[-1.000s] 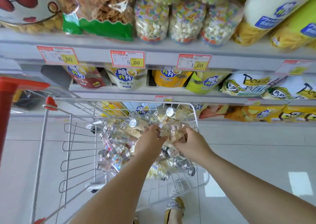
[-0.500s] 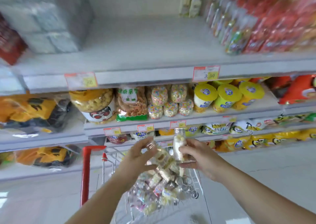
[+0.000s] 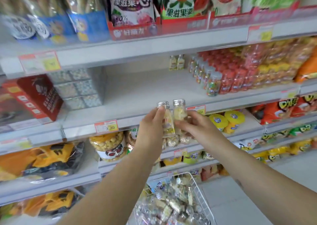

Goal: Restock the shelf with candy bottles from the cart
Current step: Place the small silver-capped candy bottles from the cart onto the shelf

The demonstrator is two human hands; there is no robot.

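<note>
We are at the carrying step: our left hand grips one candy bottle and our right hand grips a second bottle, both upright, caps up, touching side by side. The cart with the remaining bottles sits below our forearms. Just above and beyond our hands lies a bare stretch of shelf, with two like bottles at its back. Next, we judge, we must clear the shelf edge, reach in and stand both down

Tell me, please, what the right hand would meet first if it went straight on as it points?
Probably the bottle in the left hand, close beside the right hand; beyond that the bare shelf, though depth is unclear.
</note>
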